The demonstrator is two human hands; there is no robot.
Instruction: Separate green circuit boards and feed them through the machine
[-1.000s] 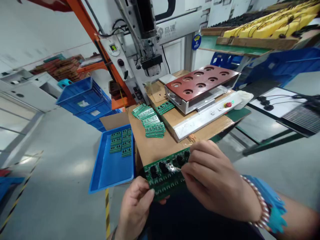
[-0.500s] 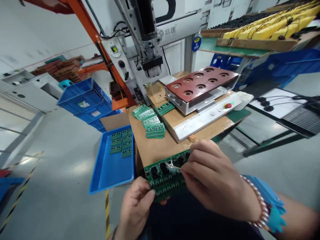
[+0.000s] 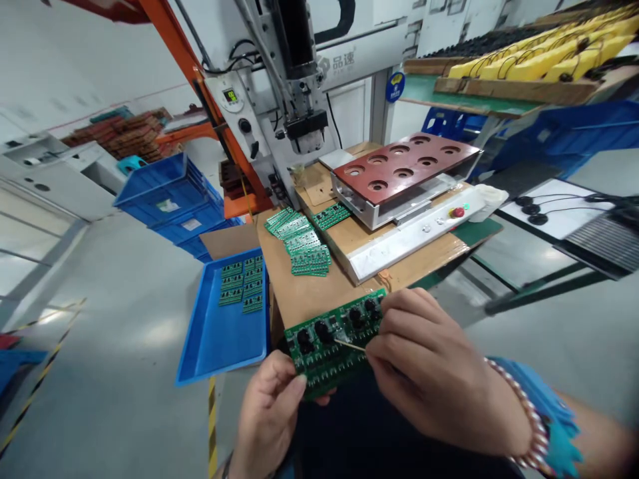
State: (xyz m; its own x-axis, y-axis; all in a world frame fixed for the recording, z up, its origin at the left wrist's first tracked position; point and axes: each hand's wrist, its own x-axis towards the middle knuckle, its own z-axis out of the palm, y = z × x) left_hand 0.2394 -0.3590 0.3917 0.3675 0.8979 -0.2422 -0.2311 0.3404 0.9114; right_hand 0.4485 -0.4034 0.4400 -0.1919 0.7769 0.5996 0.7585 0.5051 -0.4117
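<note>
My left hand (image 3: 273, 409) grips the lower left end of a green circuit board (image 3: 319, 362), thumb on top and fingertips underneath. Several black blobs sit in a row along the board's upper half. Between the thumb and fingers of my right hand (image 3: 424, 362) is a thin pale stick (image 3: 351, 345). Its tip touches or hovers close to the board, just right of the second black blob; I cannot tell which. My right hand hides the board's right end.
Fanned green boards (image 3: 299, 243) lie on the brown tabletop (image 3: 272, 276). A blue tray (image 3: 224, 346) with several boards stands at left, before stacked blue crates (image 3: 164, 199). Ahead are a machine head (image 3: 305, 126), a red-brown fixture plate (image 3: 404, 166) and a control bar with a red button (image 3: 456, 212).
My right hand has shifted slightly down and right, and the stick's tip has moved lower on the board. More black blobs on the board's right side now show. My left hand keeps its grip.
</note>
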